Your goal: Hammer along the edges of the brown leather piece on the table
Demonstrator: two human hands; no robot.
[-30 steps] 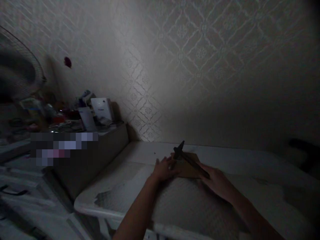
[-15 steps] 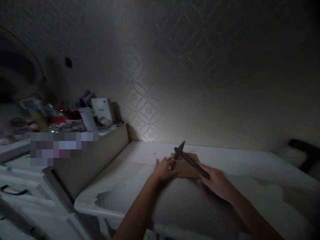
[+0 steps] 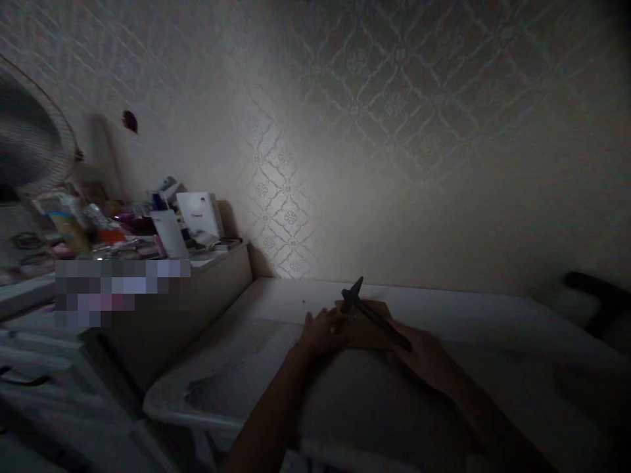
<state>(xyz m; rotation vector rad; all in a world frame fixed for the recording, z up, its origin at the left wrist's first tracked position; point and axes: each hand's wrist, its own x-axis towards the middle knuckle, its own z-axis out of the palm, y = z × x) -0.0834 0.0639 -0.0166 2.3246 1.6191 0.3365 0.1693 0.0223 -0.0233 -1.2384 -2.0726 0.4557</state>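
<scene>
A hammer (image 3: 378, 316) lies slantwise over a flat brown board (image 3: 372, 340), its dark head above the board's far left part. My right hand (image 3: 421, 351) is closed around the handle near its end, at the board's right side. My left hand (image 3: 323, 334) grips the board's left edge, its fingers partly on top. A row of small pale points shows faintly on the board below the hammer head; the dim light hides what they are. The board rests on a white table (image 3: 227, 341).
To the left stands a white drawer cabinet (image 3: 217, 279) crowded with bottles, a white box (image 3: 200, 215) and other small items. A round fan (image 3: 29, 138) is at the far left. A patterned wall (image 3: 290, 197) rises behind the table. Something black (image 3: 599, 292) juts in at the right.
The hands and table look darker, while the wall looks brighter. The whole view has shifted very slightly. Both hands, the hammer and the board keep nearly the same places relative to one another.
</scene>
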